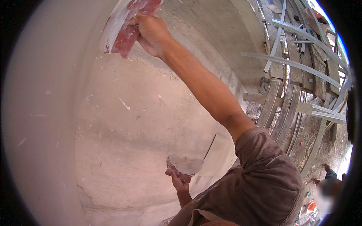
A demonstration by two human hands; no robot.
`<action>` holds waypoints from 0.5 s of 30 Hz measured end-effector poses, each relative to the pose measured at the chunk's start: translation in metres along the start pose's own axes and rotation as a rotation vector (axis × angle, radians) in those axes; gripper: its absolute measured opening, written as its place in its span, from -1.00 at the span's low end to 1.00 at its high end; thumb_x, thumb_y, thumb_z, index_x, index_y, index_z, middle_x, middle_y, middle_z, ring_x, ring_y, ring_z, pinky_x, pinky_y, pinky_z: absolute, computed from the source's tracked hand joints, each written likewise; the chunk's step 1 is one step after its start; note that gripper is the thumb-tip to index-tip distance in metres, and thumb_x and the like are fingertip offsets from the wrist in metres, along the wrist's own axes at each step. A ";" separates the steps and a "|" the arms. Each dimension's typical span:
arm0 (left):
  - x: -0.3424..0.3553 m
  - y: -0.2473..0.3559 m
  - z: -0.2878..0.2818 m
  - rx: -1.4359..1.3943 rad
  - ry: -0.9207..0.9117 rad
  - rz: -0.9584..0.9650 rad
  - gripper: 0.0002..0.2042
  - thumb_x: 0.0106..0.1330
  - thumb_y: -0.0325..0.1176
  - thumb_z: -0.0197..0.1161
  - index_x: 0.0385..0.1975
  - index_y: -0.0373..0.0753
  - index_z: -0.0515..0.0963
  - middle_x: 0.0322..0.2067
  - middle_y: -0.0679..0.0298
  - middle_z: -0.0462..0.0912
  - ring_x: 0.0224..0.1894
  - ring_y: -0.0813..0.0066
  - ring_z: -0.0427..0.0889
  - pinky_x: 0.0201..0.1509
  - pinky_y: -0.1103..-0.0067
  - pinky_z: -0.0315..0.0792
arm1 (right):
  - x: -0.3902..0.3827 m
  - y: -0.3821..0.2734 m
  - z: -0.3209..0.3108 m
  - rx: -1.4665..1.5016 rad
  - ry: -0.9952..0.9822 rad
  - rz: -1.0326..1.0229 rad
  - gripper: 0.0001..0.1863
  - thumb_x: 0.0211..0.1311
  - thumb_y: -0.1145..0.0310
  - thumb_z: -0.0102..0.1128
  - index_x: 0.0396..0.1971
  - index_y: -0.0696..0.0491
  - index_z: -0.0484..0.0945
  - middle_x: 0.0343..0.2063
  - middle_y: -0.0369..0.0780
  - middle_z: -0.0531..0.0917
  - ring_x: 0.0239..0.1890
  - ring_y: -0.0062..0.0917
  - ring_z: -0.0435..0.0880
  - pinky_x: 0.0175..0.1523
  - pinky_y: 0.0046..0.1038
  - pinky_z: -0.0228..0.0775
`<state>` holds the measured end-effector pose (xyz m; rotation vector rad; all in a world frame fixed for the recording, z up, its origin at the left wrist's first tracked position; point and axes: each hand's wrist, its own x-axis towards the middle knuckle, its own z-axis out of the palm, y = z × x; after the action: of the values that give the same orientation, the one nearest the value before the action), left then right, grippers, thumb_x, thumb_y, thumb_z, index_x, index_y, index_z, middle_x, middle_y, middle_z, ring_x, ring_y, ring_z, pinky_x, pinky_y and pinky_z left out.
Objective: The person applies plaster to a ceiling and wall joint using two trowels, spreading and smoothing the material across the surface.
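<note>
My right hand [152, 34] is raised with its arm stretched out at the top. Its fingers are closed round a wide red plastering blade [126, 40], smeared with whitish plaster and held against or very near the wall [124, 101]. Lower down, my left hand [180, 184] grips a second red blade [181, 175], which carries a patch of grey-white plaster [186, 163]. The wall is a patchy beige, with scratches and pale flecks. A smoother grey surface [41, 113] meets it on the left.
Wooden planks [288, 109] with gaps between them lie at the right, with pale metal strips [301, 64] across them. At the lower right, another person [327, 192] is near an orange container [311, 206]. A flat pale panel [218, 154] shows beside my torso.
</note>
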<state>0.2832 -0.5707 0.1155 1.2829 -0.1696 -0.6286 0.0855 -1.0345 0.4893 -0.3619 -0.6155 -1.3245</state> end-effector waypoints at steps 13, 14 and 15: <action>0.006 -0.005 0.007 -0.268 -0.182 -0.104 -0.51 0.51 0.08 -0.19 0.27 -0.07 0.27 0.02 0.23 0.53 -0.34 0.41 0.47 -0.41 0.49 0.37 | 0.043 -0.032 -0.028 0.031 -0.164 -0.125 -0.94 0.23 0.53 -0.03 -0.39 0.08 0.43 -0.45 -0.27 0.56 -0.39 -0.47 0.61 -0.19 -0.34 0.53; 0.014 -0.007 -0.017 -0.422 -0.488 -0.159 -0.49 0.52 0.06 -0.24 0.30 -0.12 0.23 0.10 0.19 0.48 -0.09 0.28 0.47 -0.15 0.36 0.42 | 0.031 -0.047 -0.024 0.022 -0.138 -0.158 -0.94 0.23 0.53 -0.03 -0.41 0.08 0.43 -0.47 -0.26 0.56 -0.40 -0.44 0.62 -0.19 -0.30 0.55; 0.017 -0.009 -0.025 -0.519 -0.640 -0.205 -0.48 0.53 0.04 -0.26 0.31 -0.15 0.20 0.15 0.16 0.44 0.05 0.20 0.45 0.03 0.28 0.41 | 0.028 -0.044 -0.035 -0.006 -0.092 -0.146 -0.93 0.24 0.52 -0.04 -0.41 0.09 0.44 -0.48 -0.25 0.57 -0.42 -0.41 0.62 -0.20 -0.28 0.55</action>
<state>0.3053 -0.5596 0.0961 0.5706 -0.3745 -1.1652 0.0535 -1.0861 0.4744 -0.3905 -0.7263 -1.4554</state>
